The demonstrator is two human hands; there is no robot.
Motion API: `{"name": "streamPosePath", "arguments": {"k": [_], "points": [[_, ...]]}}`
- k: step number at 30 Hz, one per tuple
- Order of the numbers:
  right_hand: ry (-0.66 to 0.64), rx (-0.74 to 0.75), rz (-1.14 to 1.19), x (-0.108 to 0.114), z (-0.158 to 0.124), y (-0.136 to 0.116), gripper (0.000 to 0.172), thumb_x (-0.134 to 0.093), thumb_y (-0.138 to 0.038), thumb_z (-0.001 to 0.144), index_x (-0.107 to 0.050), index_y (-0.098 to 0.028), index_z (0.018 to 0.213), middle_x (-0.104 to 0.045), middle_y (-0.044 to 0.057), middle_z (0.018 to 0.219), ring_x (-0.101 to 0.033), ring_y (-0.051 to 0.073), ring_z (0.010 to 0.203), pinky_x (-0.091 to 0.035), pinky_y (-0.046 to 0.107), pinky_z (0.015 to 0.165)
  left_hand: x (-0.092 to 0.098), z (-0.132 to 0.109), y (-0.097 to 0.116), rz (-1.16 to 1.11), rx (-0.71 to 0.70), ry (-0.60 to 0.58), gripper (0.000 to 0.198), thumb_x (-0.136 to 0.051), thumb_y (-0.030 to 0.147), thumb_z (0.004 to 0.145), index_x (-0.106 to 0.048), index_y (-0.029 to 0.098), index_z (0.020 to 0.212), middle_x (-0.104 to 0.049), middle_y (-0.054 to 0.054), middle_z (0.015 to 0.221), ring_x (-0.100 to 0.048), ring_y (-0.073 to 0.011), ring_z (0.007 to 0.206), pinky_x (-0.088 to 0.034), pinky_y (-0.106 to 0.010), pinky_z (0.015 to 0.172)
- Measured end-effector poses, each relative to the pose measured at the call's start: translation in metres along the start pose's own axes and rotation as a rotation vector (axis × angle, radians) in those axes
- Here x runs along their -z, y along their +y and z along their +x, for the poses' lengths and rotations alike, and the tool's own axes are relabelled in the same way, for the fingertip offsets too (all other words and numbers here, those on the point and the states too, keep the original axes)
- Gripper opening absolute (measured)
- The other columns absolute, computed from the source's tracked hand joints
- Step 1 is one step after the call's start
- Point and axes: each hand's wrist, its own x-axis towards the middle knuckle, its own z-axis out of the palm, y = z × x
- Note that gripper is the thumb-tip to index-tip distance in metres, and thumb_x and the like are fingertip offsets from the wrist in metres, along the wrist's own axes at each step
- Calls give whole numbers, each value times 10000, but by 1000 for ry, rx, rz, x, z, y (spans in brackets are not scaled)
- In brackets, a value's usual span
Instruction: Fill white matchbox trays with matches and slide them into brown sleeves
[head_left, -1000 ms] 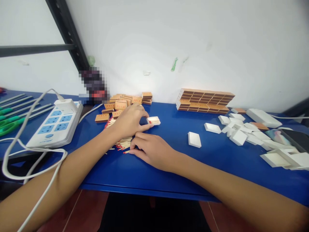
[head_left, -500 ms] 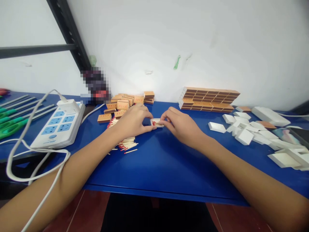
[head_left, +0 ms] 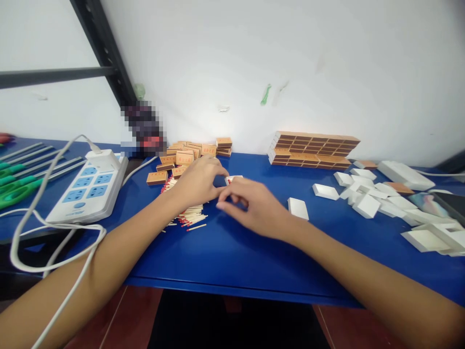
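Note:
A small white matchbox tray (head_left: 234, 178) with red-tipped matches inside lies on the blue table, its near part covered by my right hand. My left hand (head_left: 203, 178) grips the left end of the tray between thumb and index finger. In front of the tray, my right hand (head_left: 252, 206) is held with curved fingers, thumb and index finger apart, and nothing visible in it. A pile of loose matches (head_left: 192, 215) spreads under and beside my left hand, one match lying slightly apart at its near edge.
Printed matchbox sleeves (head_left: 185, 157) are heaped behind my left hand. Stacked matchboxes (head_left: 314, 150) line the wall. White trays (head_left: 366, 203) lie scattered at right, with one tray (head_left: 298, 208) beside my right wrist. A power strip (head_left: 89, 186), cables and green-handled tools (head_left: 22, 189) occupy the left.
My right hand has left the tray's right end and moved left and nearer to me, its fingers parting. A white tray now shows beside that wrist. My left hand stays in place.

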Motion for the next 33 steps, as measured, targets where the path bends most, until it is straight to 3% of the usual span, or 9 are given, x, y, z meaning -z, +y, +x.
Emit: {"name": "streamPosePath", "arguments": {"k": [3,6,13,19,33], "points": [[-187,-28,87,-19,-2,-19,65,-737,-255,975,-733,-213,1024,-636,9,937,-598,146,821,-466,283,748,3,1,1,7,12,6,228,-781,366,917,-817,171,1029,-742,-107,983,-624,-301,1040,-503,-443,926],[-251,-53,47,-28,-3,-25,67,-721,-257,990,-737,-206,1031,-647,27,998,-604,153,830,-478,300,760,7,2,4,26,22,9,292,-790,464,916,-810,180,980,-731,-99,955,-623,-297,1011,-495,-453,924],[-251,-19,-54,-29,-1,-21,76,-653,-208,1019,-686,-183,956,-661,38,989,-596,155,823,-439,289,725,5,2,4,52,31,-14,285,-803,443,909,-810,170,989,-725,-108,950,-612,-309,1029,-490,-444,907],[-185,1,-74,-31,-3,-16,50,-663,-223,1010,-673,-180,1033,-656,27,966,-565,143,763,-414,287,695,3,2,2,52,21,0,303,-804,453,908,-808,164,999,-725,-106,940,-617,-304,1011,-490,-441,906],[-232,16,-101,-30,-2,-15,101,-609,-259,1059,-678,-190,1030,-670,37,1014,-588,152,805,-438,296,723,5,1,5,44,34,-16,267,-784,444,922,-792,181,966,-708,-96,926,-608,-297,1000,-482,-437,878]]}}
